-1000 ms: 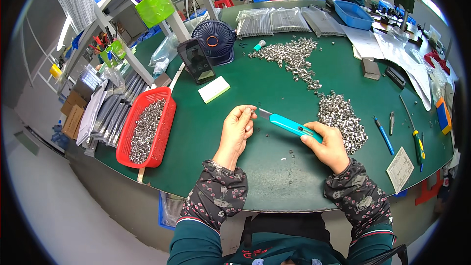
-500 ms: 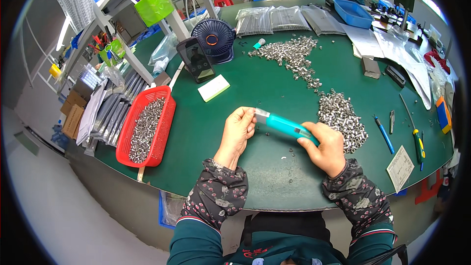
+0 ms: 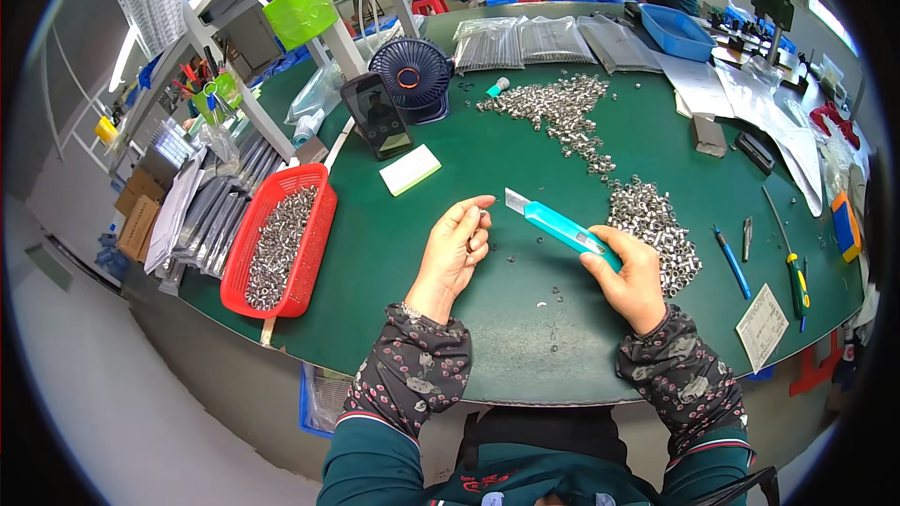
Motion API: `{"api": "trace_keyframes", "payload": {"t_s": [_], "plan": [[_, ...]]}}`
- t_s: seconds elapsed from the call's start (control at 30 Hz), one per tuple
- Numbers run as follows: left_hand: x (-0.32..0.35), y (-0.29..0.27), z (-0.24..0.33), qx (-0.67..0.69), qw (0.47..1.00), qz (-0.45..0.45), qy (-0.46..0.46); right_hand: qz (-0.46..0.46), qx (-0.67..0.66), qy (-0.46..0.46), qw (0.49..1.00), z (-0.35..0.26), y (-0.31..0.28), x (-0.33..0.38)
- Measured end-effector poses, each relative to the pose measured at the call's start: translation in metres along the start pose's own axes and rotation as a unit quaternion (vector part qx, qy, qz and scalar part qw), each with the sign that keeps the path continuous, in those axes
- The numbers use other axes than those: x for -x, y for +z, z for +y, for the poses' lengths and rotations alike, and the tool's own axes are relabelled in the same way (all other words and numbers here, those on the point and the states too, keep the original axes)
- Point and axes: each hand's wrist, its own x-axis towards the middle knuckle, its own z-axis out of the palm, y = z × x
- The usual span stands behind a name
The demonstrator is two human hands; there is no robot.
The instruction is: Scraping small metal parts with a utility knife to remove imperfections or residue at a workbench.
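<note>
- Two hands share our work: the left hand (image 3: 457, 248) pinches a tiny silvery metal ring (image 3: 483, 215) in its fingertips above the green bench (image 3: 525, 356), while the right hand (image 3: 630, 272) grips a teal plastic utility knife (image 3: 560, 225), blade out and just beside the ring.
- Many rings look unprocessed to us: a heap of small metal rings (image 3: 652, 225) lies by the right hand.
- Plenty already fill the red plastic basket (image 3: 279, 248) on our left.
- Nothing blocks the hands; small scraps dot the bench nearby.
</note>
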Motion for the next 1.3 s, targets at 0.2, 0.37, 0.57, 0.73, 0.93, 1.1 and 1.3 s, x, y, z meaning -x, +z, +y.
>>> {"api": "trace_keyframes", "payload": {"t_s": [0.2, 0.37, 0.57, 0.73, 0.93, 1.1, 1.3], "plan": [[-0.002, -0.006, -0.003, -0.005, 1.0, -0.001, 0.013, -0.053, -0.016, 0.03, 0.998, 0.001, 0.0, 0.0], [-0.002, -0.004, -0.004, -0.022, 0.999, -0.007, 0.023, -0.107, -0.058, 0.07, 0.99, -0.001, -0.002, 0.001], [-0.001, 0.0, -0.005, -0.097, 0.994, -0.025, 0.049, -0.146, -0.085, 0.123, 0.978, 0.005, -0.002, 0.0], [-0.003, -0.002, -0.005, -0.118, 0.991, -0.015, 0.056, -0.038, -0.021, 0.017, 0.999, 0.0, 0.001, 0.0], [0.0, -0.01, 0.0, 0.079, 0.996, 0.03, -0.028, 0.072, -0.065, 0.007, 0.995, -0.008, -0.008, -0.003], [0.005, -0.013, 0.004, 0.155, 0.984, 0.045, -0.074, 0.074, -0.064, -0.028, 0.995, -0.003, -0.008, -0.003], [0.027, -0.044, 0.111, -0.081, 0.959, 0.228, 0.148, 0.071, -0.098, 0.033, 0.992, -0.005, -0.012, -0.006]]}}
